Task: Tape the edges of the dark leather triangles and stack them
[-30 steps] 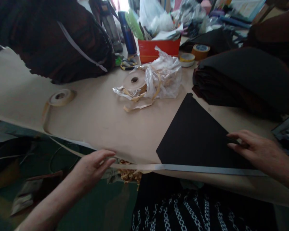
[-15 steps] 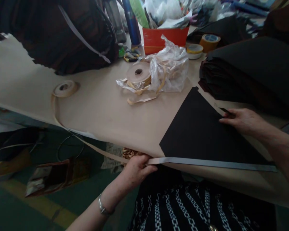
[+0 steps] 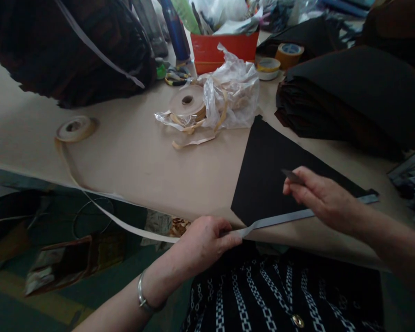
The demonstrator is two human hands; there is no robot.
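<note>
My left hand is closed on a narrow pale tape at the table's front edge. To its left, the tape hangs in a slack curve from a small tape roll on the table. To its right, the tape lies along the near edge of a black fabric-like panel. Above that panel, my right hand is closed around a thin, dark, pointed blade that points left. The fingers hide the rest of the blade, so its exact kind is unclear.
A larger tape roll sits by a clear plastic bag. Behind are scissors, a red box, a blue bottle and yellow tape rolls. Dark fabric stacks stand left and right.
My right hand with the blade has moved left and nearer, over the black panel. The panel has turned, its right end swinging away from me. My left hand has shifted slightly right with the tape.
</note>
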